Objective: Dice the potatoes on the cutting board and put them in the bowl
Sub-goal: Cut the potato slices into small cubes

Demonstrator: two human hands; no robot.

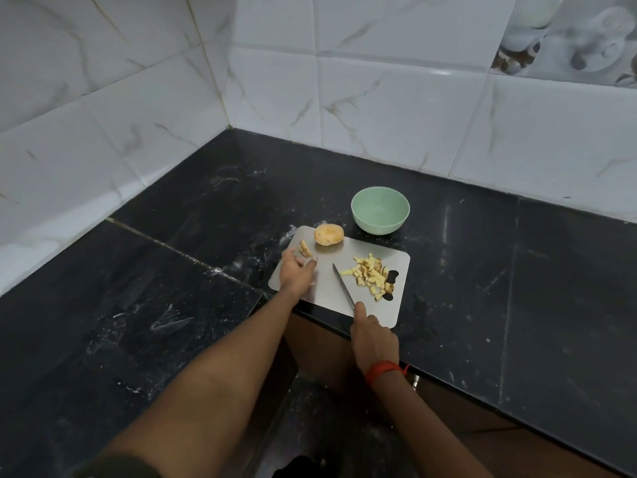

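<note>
Potato dice [370,272], pale yellow with brown skin edges, lie heaped at the right end of a grey rectangular metal cutting board [331,281] on a black stone tabletop [206,208]. A whole tan potato [329,234] sits at the board's far edge, with a cut wedge [305,249] just beside it. The left hand [294,270], its grip wide, reaches to the wedge; contact cannot be told. The right hand [372,334] holds a slim dark knife [343,286] in its grip, blade lying left of the dice. A pale green round bowl [380,210] stands just beyond the board.
</note>
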